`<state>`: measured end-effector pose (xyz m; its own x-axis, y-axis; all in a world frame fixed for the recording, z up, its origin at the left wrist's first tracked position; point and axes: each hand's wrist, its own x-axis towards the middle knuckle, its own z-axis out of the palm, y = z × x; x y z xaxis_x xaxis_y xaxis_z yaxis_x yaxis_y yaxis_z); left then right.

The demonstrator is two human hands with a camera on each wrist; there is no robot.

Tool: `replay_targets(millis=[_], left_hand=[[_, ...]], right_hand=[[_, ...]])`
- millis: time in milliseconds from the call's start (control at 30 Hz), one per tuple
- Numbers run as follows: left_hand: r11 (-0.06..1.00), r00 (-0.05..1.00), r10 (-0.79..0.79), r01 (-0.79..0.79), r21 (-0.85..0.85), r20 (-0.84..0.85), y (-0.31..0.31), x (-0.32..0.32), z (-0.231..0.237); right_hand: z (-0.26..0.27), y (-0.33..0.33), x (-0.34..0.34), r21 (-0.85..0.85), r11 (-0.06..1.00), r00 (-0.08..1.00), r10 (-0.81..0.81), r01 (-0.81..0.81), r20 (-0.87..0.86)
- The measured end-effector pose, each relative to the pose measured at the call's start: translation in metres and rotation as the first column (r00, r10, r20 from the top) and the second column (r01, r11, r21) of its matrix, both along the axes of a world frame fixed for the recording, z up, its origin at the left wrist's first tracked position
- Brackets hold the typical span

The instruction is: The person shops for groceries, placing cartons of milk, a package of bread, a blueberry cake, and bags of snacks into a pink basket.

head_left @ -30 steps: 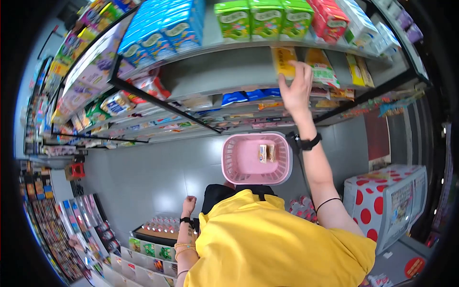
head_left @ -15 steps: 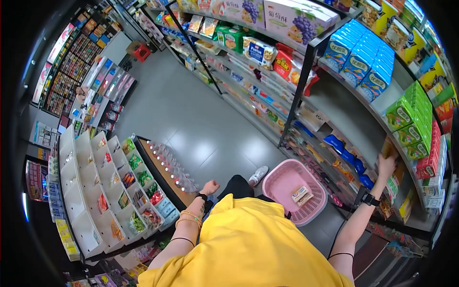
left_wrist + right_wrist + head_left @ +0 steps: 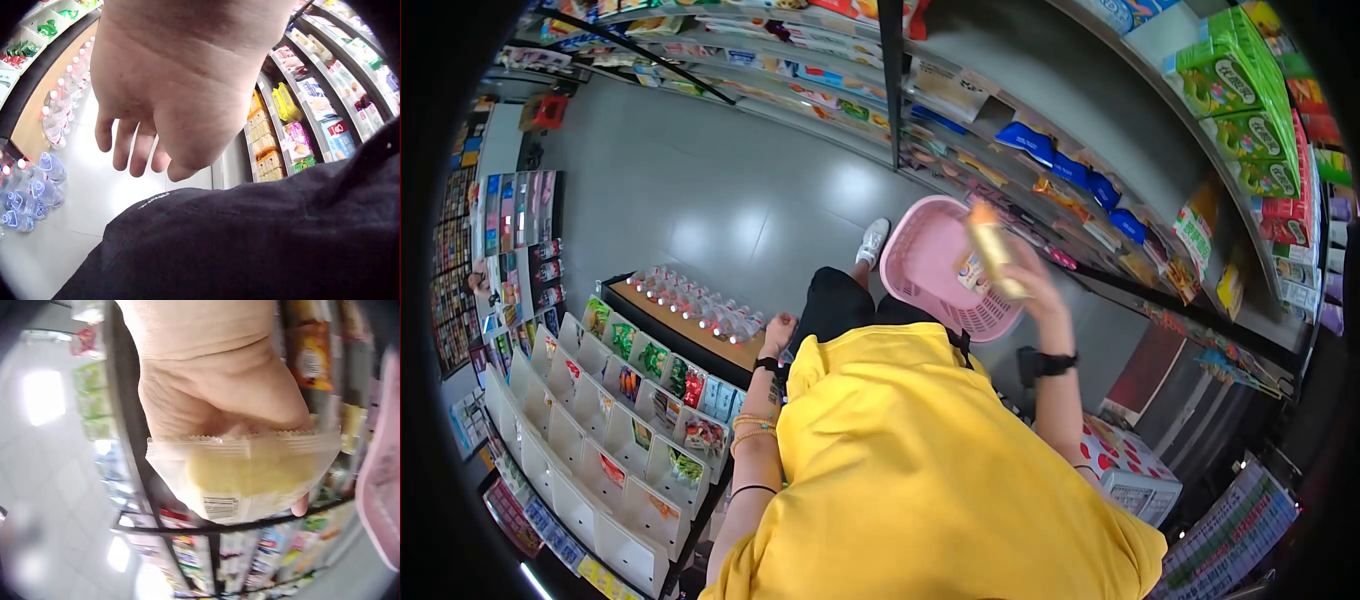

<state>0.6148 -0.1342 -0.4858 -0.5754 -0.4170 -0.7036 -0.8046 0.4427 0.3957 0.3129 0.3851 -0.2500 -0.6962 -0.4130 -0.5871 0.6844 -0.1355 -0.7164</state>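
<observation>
My right hand holds a snack packet over the right side of the pink basket. In the right wrist view the packet has a clear wrapper with crimped ends, yellow food inside and a barcode; a fingertip shows beyond its edge. Inside the basket lies another small packet, partly covered by the held one. My left hand hangs beside my left thigh, holding nothing. Its fingers are loosely bent in the left wrist view, close to the dark shorts.
Stocked shelves run along the front and right, with green drink cartons on top. To the left stand divided candy bins and a row of bottles. A white shoe is beside the basket.
My right hand has taken the packet off the shelf and brought it down and back over the basket. The head view has turned left and then partly back. My left hand still hangs at my side.
</observation>
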Motion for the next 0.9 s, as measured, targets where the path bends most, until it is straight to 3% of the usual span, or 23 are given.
replay_targets(millis=[33, 67, 100, 200, 300, 400, 433, 533, 567, 667, 700, 733, 800, 833, 867, 900], left_hand=[[1.000, 1.000, 0.015, -0.015, 0.024, -0.003, -0.001, -0.002, -0.003], [1.000, 1.000, 0.017, -0.016, 0.025, -0.002, -0.002, -0.003, -0.004], [1.000, 1.000, 0.018, -0.017, 0.025, -0.003, -0.004, -0.004, -0.006], [1.000, 1.000, 0.007, -0.007, 0.013, -0.001, -0.006, -0.009, 0.005], [0.999, 0.999, -0.032, 0.032, -0.024, 0.007, -0.016, -0.007, 0.010], [0.999, 0.999, -0.039, 0.039, -0.037, 0.007, -0.019, -0.005, 0.032], [0.998, 0.999, -0.049, 0.050, -0.041, 0.018, -0.020, -0.003, 0.038], [0.997, 0.999, -0.035, 0.038, -0.068, 0.033, -0.030, 0.015, 0.032], [0.996, 0.999, -0.030, 0.032, -0.079, 0.030, -0.037, 0.020, 0.023], [0.993, 0.999, -0.037, 0.039, -0.112, 0.022, -0.038, 0.024, 0.022], [0.994, 1.000, -0.025, 0.025, -0.107, -0.002, -0.039, 0.027, 0.017], [0.995, 0.996, -0.059, 0.064, -0.083, 0.062, -0.035, 0.017, 0.027], [0.993, 0.995, -0.094, 0.096, -0.071, 0.022, -0.035, 0.016, 0.017], [0.996, 0.997, -0.080, 0.080, -0.045, 0.002, -0.041, 0.017, -0.003], [0.994, 0.994, -0.102, 0.103, -0.030, 0.025, -0.034, 0.004, 0.008], [0.993, 0.993, -0.118, 0.118, 0.000, -0.015, -0.033, -0.002, 0.005]], right_hand=[[-0.048, -0.008, 0.015, -0.008, 0.999, 0.990, 0.038, -0.037, 0.139], [-0.073, -0.023, 0.029, 0.106, 0.991, 0.977, 0.053, -0.076, 0.208], [-0.121, -0.023, 0.046, 0.076, 0.992, 0.957, 0.076, -0.101, 0.279], [-0.205, -0.036, 0.074, 0.127, 0.979, 0.914, 0.100, -0.162, 0.393], [-0.235, -0.055, 0.072, 0.341, 0.900, 0.962, 0.252, -0.272, 0.100], [-0.260, -0.081, 0.060, 0.577, 0.813, 0.972, 0.192, -0.080, -0.136], [-0.237, -0.088, 0.055, 0.609, 0.789, 0.963, 0.223, -0.087, -0.151], [-0.264, -0.089, 0.064, 0.756, 0.604, 0.923, 0.385, -0.253, 0.001], [-0.264, -0.084, 0.066, 0.703, 0.645, 0.930, 0.363, -0.299, 0.063], [-0.320, -0.068, 0.081, 0.699, 0.570, 0.863, 0.486, -0.432, 0.138], [-0.311, -0.064, 0.085, 0.669, 0.607, 0.869, 0.479, -0.429, 0.123], [-0.287, -0.060, 0.087, 0.605, 0.708, 0.914, 0.396, -0.363, 0.086], [-0.281, -0.042, 0.070, 0.579, 0.633, 0.815, 0.571, -0.514, 0.099], [-0.275, -0.031, 0.065, 0.545, 0.735, 0.883, 0.469, -0.403, 0.020], [-0.270, -0.021, 0.062, 0.500, 0.818, 0.932, 0.358, -0.283, -0.057], [-0.243, -0.009, 0.049, 0.496, 0.852, 0.935, 0.298, -0.169, -0.194]])
